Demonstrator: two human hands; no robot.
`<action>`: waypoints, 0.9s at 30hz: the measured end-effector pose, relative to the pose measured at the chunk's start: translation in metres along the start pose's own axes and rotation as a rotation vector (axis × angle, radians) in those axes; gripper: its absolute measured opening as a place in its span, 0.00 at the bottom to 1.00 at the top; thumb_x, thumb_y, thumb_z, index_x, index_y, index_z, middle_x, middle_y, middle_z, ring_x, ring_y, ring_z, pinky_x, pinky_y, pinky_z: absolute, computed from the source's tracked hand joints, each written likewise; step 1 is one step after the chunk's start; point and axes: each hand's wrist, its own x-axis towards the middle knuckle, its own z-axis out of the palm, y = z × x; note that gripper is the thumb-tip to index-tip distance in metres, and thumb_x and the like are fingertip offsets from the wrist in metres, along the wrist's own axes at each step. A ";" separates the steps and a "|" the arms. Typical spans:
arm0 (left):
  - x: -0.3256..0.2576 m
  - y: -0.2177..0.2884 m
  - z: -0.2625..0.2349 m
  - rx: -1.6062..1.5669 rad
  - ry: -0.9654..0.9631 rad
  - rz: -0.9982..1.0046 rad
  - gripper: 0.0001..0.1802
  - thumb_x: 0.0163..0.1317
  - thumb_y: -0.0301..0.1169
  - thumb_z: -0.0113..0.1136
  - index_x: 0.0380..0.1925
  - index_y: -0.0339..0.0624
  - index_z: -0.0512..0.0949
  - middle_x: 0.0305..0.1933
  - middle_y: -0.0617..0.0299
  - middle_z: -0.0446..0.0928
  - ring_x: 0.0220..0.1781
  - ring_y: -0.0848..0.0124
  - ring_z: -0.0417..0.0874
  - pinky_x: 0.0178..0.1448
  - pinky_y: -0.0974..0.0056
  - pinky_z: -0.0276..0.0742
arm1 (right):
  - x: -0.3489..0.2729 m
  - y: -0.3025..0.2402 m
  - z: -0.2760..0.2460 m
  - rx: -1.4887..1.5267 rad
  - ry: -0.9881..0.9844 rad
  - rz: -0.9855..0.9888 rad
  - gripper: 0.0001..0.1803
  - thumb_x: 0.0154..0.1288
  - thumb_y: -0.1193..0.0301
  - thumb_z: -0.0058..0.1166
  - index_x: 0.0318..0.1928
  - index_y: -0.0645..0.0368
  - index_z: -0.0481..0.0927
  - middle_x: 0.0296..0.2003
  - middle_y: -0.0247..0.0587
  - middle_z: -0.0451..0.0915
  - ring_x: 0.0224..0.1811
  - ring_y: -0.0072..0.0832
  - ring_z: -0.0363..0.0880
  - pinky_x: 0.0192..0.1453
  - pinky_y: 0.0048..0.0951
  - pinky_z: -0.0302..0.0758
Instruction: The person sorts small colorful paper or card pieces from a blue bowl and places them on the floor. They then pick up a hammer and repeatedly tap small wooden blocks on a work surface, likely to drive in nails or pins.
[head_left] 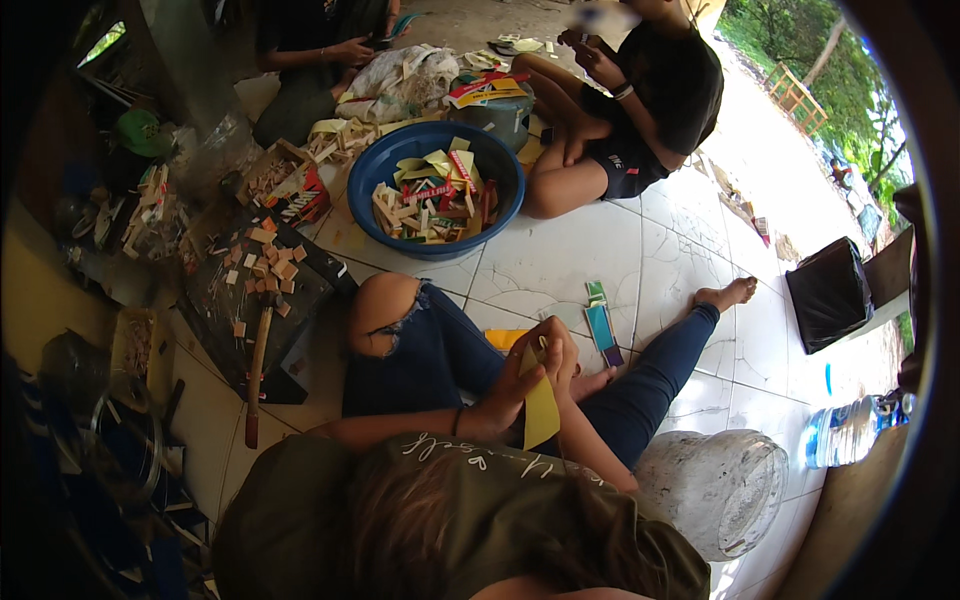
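A yellow strip of paper or thin card [541, 412] hangs down between my two hands, above my lap. My left hand [503, 400] is closed on it from the side, fingers pointing up. Against its upper end my right hand [557, 350] is closed, fingers bent together at the top; a small yellow bit shows between the fingers. What else the fingertips hold is too small to make out. Behind the hands, a yellow-orange piece [505, 340] lies on the tiles by my leg.
A blue basin [365, 215] holds many coloured strips. To the left, a dark board [215, 290] carries small wooden blocks and a wooden-handled tool [258, 375]. Coloured strips [601, 328] lie on the tiles. A whitish bucket [710, 490] and water bottle [845, 432] stand right. Two people sit opposite.
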 end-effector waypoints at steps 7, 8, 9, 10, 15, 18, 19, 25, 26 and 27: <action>0.007 -0.011 -0.030 -0.231 0.244 -0.187 0.24 0.64 0.50 0.53 0.50 0.46 0.66 0.47 0.63 0.70 0.51 0.73 0.72 0.54 0.66 0.70 | -0.014 0.008 0.028 -0.223 -0.060 -0.063 0.26 0.65 0.53 0.33 0.48 0.64 0.70 0.39 0.49 0.68 0.47 0.44 0.64 0.54 0.44 0.56; 0.006 -0.015 -0.034 -0.288 0.241 -0.240 0.23 0.64 0.51 0.52 0.50 0.47 0.67 0.47 0.64 0.71 0.50 0.73 0.73 0.53 0.66 0.71 | -0.016 0.010 0.028 -0.284 -0.091 -0.003 0.27 0.64 0.53 0.37 0.51 0.63 0.69 0.46 0.50 0.68 0.53 0.46 0.62 0.58 0.47 0.53; 0.007 -0.020 -0.038 -0.335 0.221 -0.270 0.23 0.65 0.52 0.50 0.49 0.48 0.68 0.47 0.64 0.72 0.49 0.74 0.74 0.51 0.65 0.72 | -0.019 0.013 0.027 -0.394 -0.093 -0.015 0.27 0.64 0.53 0.38 0.52 0.63 0.69 0.48 0.51 0.68 0.55 0.46 0.61 0.59 0.46 0.53; 0.008 -0.024 -0.041 -0.232 0.302 -0.275 0.21 0.64 0.51 0.53 0.47 0.48 0.70 0.44 0.65 0.74 0.46 0.76 0.75 0.49 0.67 0.73 | -0.019 0.016 0.025 -0.505 -0.095 -0.028 0.27 0.63 0.53 0.39 0.52 0.63 0.68 0.50 0.52 0.68 0.57 0.47 0.61 0.60 0.46 0.53; 0.018 -0.015 -0.056 0.279 0.456 -0.095 0.14 0.64 0.43 0.56 0.39 0.44 0.74 0.35 0.69 0.75 0.35 0.77 0.77 0.36 0.69 0.74 | -0.012 0.024 0.011 0.539 -0.222 0.569 0.36 0.62 0.54 0.46 0.64 0.64 0.60 0.61 0.52 0.63 0.65 0.41 0.61 0.63 0.42 0.60; 0.033 0.014 -0.068 0.821 0.443 0.113 0.10 0.63 0.36 0.56 0.34 0.39 0.75 0.26 0.63 0.77 0.28 0.73 0.79 0.31 0.67 0.73 | -0.011 0.009 -0.001 0.234 0.059 0.184 0.40 0.61 0.54 0.49 0.68 0.59 0.53 0.65 0.51 0.58 0.66 0.42 0.59 0.66 0.42 0.59; 0.036 0.023 -0.069 0.945 0.393 0.164 0.11 0.63 0.36 0.55 0.34 0.39 0.75 0.26 0.60 0.77 0.28 0.71 0.79 0.31 0.66 0.73 | -0.013 0.001 -0.004 0.043 0.152 -0.012 0.40 0.60 0.53 0.50 0.68 0.58 0.53 0.66 0.50 0.57 0.67 0.43 0.59 0.66 0.43 0.58; 0.035 0.046 -0.032 0.850 0.182 0.017 0.18 0.67 0.44 0.47 0.44 0.41 0.71 0.39 0.53 0.78 0.42 0.62 0.80 0.42 0.62 0.74 | 0.006 -0.029 0.017 -0.406 -0.077 -0.113 0.36 0.60 0.59 0.51 0.64 0.63 0.59 0.66 0.57 0.55 0.69 0.50 0.53 0.69 0.45 0.52; 0.035 0.044 -0.022 0.691 0.210 -0.001 0.19 0.68 0.45 0.45 0.45 0.40 0.70 0.42 0.54 0.77 0.44 0.64 0.79 0.45 0.63 0.73 | 0.013 -0.026 0.021 -0.185 -0.006 -0.117 0.35 0.60 0.59 0.51 0.64 0.62 0.59 0.66 0.57 0.55 0.69 0.50 0.52 0.69 0.44 0.51; 0.034 0.042 -0.014 0.533 0.243 -0.013 0.20 0.69 0.46 0.44 0.46 0.40 0.70 0.45 0.55 0.76 0.47 0.67 0.78 0.47 0.64 0.72 | 0.018 -0.023 0.025 0.049 0.057 -0.130 0.35 0.60 0.60 0.50 0.65 0.62 0.59 0.66 0.56 0.54 0.69 0.51 0.52 0.70 0.44 0.51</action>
